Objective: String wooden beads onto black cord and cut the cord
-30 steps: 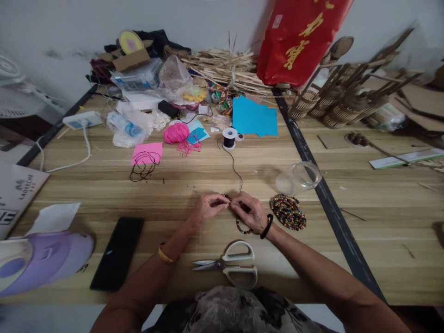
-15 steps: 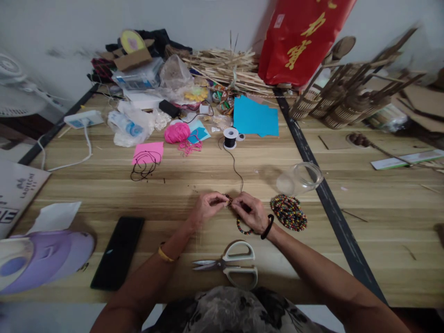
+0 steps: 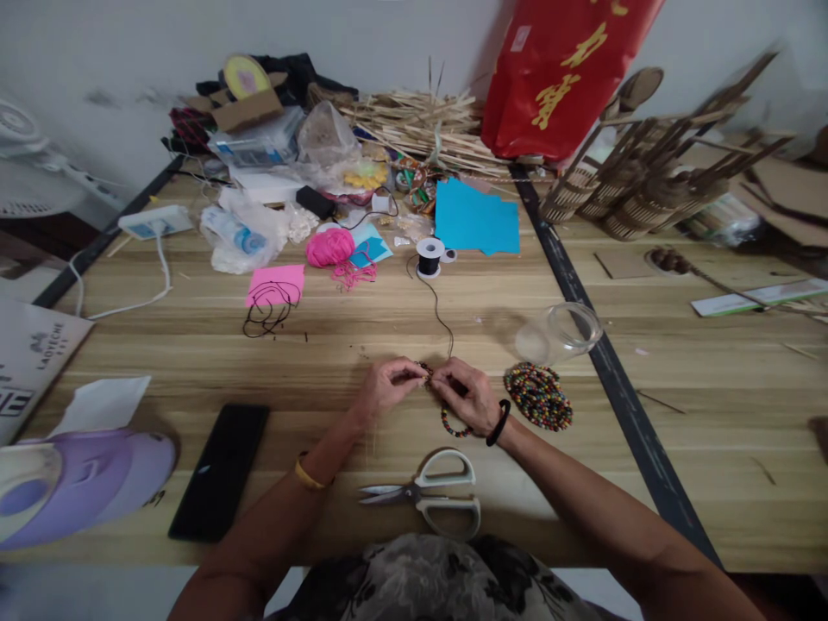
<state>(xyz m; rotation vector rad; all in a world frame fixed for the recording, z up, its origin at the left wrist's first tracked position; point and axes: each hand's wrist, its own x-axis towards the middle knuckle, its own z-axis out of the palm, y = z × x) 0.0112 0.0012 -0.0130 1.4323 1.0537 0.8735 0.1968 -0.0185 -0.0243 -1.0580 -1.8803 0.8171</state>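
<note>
A string of multicoloured beads (image 3: 454, 427) runs between my hands and loops below the right one. My left hand (image 3: 388, 384) pinches its left end between thumb and fingertips. Close beside it, my right hand (image 3: 467, 392) is closed on the same string, hiding part of it. Thin pale thread hangs under my left hand. Black cord leads from a white spool (image 3: 429, 259) down to my right hand. A coiled heap of bead strings (image 3: 539, 396) lies to the right. Below my hands are scissors (image 3: 423, 493) with pale handles, blades pointing left.
A glass jar (image 3: 574, 332) lies behind the bead heap. A black phone (image 3: 220, 473) and a purple appliance (image 3: 90, 483) are at the left. Pink yarn (image 3: 329, 248), blue paper (image 3: 477, 217) and plastic bags fill the back, with bamboo baskets (image 3: 621, 203) at the right.
</note>
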